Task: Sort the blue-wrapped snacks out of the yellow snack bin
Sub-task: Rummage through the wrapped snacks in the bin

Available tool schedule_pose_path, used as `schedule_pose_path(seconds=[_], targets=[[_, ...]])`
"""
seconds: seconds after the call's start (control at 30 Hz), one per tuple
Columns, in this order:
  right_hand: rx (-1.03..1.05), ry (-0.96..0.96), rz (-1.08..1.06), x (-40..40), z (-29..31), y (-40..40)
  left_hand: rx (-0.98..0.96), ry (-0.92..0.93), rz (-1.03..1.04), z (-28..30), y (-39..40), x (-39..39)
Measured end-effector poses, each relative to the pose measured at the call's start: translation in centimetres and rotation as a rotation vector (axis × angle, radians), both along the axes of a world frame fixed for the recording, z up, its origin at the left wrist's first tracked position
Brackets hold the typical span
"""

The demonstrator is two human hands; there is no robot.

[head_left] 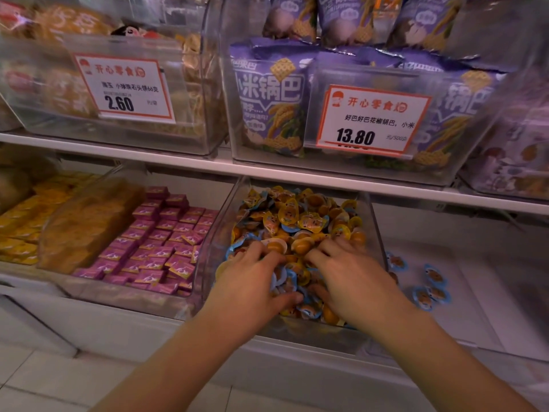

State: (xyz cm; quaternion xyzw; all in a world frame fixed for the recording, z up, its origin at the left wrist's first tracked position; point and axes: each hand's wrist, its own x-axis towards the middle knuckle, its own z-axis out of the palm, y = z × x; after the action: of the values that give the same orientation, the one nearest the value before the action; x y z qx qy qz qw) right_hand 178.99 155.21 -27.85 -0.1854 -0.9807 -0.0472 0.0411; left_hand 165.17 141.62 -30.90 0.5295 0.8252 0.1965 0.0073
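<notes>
A clear plastic bin [375,227] on the lower shelf holds a heap of small round snacks, mostly yellow-wrapped [312,223] with blue-wrapped ones [289,279] mixed in. Both my hands are inside the bin at its front. My left hand [252,278] lies palm down on the heap, fingers spread, thumb touching blue wrappers. My right hand [350,275] lies beside it, fingers reaching into the snacks. What the fingertips hold is hidden. Several blue-wrapped snacks [430,288] lie on the white shelf to the right of the bin.
Left of the bin stands a clear bin of pink boxes [160,248], then yellow packets [23,230]. The upper shelf carries bins of purple bags [273,99] with price tags [371,120]. The white shelf surface [490,278] stretches right of the loose blue snacks.
</notes>
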Motion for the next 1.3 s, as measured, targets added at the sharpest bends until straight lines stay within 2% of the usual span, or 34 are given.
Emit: schedule_pose_path(seconds=[0.2, 0.33, 0.43, 0.63, 0.7, 0.77, 0.83, 0.9, 0.93, 0.97, 1.0, 1.07, 1.13, 1.23, 1.3], targets=[[-0.192, 0.246, -0.105, 0.3, 0.8, 0.1, 0.002, -0.033, 0.060, -0.2, 1.5, -0.4], [-0.256, 0.280, -0.095, 0.5, 1.5, 0.0, 0.108, -0.201, 0.000, 0.4, 1.0, -1.4], [-0.307, 0.318, -0.080, 0.4, 1.5, 0.1, 0.296, -0.474, 0.061, 1.4, 0.4, -1.7], [-0.402, 0.609, -0.094, 0.7, 1.6, 0.0, 0.606, -1.211, 0.070, 3.2, 0.9, -1.0], [-0.431, 0.715, -0.120, 0.9, 1.7, -0.4, 0.650, -1.351, 0.052, 3.4, 1.3, -0.4], [-0.488, 0.795, -0.129, 1.0, 1.8, -0.8, 0.696, -1.395, 0.045, 3.4, 1.7, 0.2], [-0.749, 0.900, -0.239, 1.0, 2.1, -1.4, 0.743, -1.296, 0.053, 3.6, 2.0, 0.8], [-1.414, 1.057, -0.419, 0.9, 2.8, -2.2, 0.781, -1.026, 0.063, 3.8, 2.1, 1.6], [-1.792, 1.049, -0.464, 0.9, 3.2, -2.6, 0.788, -0.880, 0.051, 3.9, 2.1, 2.2], [-2.080, 0.974, -0.452, 1.1, 3.7, -3.1, 0.781, -0.751, 0.027, 3.9, 2.0, 2.8], [-2.245, 0.888, -0.408, 1.4, 3.9, -3.4, 0.761, -0.640, -0.001, 3.9, 2.0, 3.6], [-2.326, 0.844, -0.327, 1.9, 4.1, -3.8, 0.707, -0.479, -0.046, 4.0, 2.1, 4.9], [-2.288, 0.926, -0.312, 2.2, 4.1, -3.8, 0.635, -0.383, -0.113, 3.7, 2.5, 5.8], [-2.250, 1.033, -0.341, 3.0, 3.6, -3.0, 0.512, -0.335, -0.197, 3.5, 3.1, 6.6], [-2.147, 1.042, -0.364, 3.6, 3.3, -2.5, 0.446, -0.384, -0.271, 3.6, 3.3, 7.2]])
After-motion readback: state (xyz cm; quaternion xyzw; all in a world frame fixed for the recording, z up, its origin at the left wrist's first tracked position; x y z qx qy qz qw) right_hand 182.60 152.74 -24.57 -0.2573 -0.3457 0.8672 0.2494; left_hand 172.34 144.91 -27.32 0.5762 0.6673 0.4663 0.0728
